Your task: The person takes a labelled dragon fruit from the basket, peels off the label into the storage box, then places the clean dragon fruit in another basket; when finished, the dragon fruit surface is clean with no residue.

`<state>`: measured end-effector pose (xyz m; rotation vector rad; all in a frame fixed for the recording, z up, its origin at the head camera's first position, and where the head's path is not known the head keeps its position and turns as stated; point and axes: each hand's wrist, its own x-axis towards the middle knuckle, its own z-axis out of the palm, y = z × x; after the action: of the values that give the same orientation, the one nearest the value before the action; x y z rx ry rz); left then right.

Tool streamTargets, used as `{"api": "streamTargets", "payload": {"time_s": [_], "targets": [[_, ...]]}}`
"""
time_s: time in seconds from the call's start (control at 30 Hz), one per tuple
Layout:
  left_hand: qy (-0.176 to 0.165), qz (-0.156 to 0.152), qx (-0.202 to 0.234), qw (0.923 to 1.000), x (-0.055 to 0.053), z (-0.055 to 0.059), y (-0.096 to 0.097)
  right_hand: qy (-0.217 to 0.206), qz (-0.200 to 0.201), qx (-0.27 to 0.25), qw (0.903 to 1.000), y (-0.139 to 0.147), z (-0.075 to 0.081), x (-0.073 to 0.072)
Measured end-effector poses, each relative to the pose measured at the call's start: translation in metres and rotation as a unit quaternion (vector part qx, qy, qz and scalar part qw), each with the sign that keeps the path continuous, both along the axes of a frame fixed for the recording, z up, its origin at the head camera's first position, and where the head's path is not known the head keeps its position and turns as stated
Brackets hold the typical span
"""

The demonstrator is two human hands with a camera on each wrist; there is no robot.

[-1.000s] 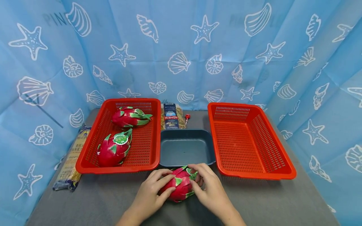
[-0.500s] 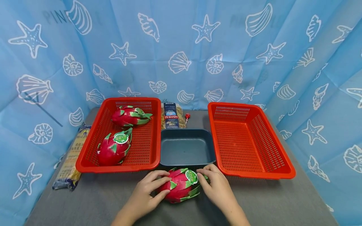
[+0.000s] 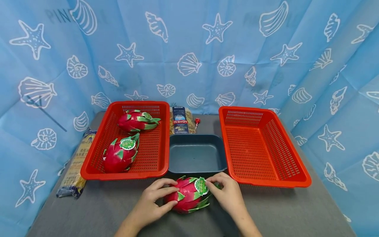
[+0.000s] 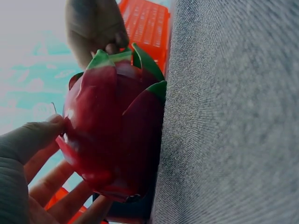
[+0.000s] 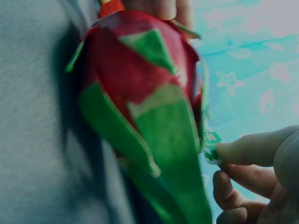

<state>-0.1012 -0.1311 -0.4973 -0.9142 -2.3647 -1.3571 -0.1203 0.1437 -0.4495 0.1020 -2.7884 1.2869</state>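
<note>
A red dragon fruit with green scales [image 3: 185, 196] lies on the grey cloth in front of the dark basin. My left hand [image 3: 155, 200] holds its left end, thumb on the near side and fingers on the far side. At the leafy end, my right hand [image 3: 226, 191] pinches the edge of a round green-and-white sticker [image 3: 202, 186] between thumb and index finger. In the right wrist view that sticker [image 5: 211, 143] stands out from the skin at the pinched edge. Two more dragon fruits, one far [image 3: 137, 121] and one near [image 3: 119, 156], lie in the left red basket.
Red plastic baskets stand at left [image 3: 152, 148] and right [image 3: 245, 148], with the dark basin [image 3: 195, 158] between them. Behind are a pasta bag [image 3: 180, 121] and a red lollipop [image 3: 197, 121]. A long noodle packet [image 3: 74, 169] lies left of the left basket.
My right hand has shifted right along the fruit and now pinches the sticker, which shows more fully. The fruit has turned slightly under my left hand.
</note>
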Motion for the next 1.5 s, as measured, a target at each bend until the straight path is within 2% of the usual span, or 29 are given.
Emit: {"api": "streamTargets", "payload": {"time_s": [0.17,0.37,0.53,0.67,0.9,1.13,1.23,1.4,1.5], "targets": [[-0.001,0.001,0.006,1.0000,-0.001,-0.001,-0.001,-0.005,0.000,-0.040,0.9992,0.002,0.012,0.003],[0.015,0.003,0.012,0.9998,-0.001,-0.002,-0.002,-0.006,0.012,-0.024,0.9996,-0.003,0.028,0.004],[0.012,-0.001,0.020,0.9997,-0.001,-0.002,-0.003,0.005,0.021,-0.030,0.9993,-0.006,0.040,0.002],[0.011,-0.006,0.023,0.9997,-0.002,-0.003,-0.004,0.023,0.023,-0.062,0.9976,-0.007,0.049,-0.007],[0.004,-0.010,0.033,0.9994,-0.002,-0.004,-0.006,0.029,0.019,-0.128,0.9911,-0.016,0.060,-0.033],[0.018,-0.007,0.030,0.9994,-0.001,-0.005,-0.011,0.011,0.025,-0.185,0.9824,-0.030,0.054,-0.059],[0.028,0.000,0.022,0.9994,0.000,-0.004,-0.016,-0.009,0.025,-0.192,0.9810,-0.037,0.048,-0.072],[0.031,0.007,0.017,0.9994,0.002,-0.001,-0.025,-0.066,0.027,-0.171,0.9827,-0.048,0.036,-0.092],[0.025,0.011,0.011,0.9996,0.003,0.001,-0.027,-0.104,0.044,-0.144,0.9831,-0.053,0.026,-0.102]]}}
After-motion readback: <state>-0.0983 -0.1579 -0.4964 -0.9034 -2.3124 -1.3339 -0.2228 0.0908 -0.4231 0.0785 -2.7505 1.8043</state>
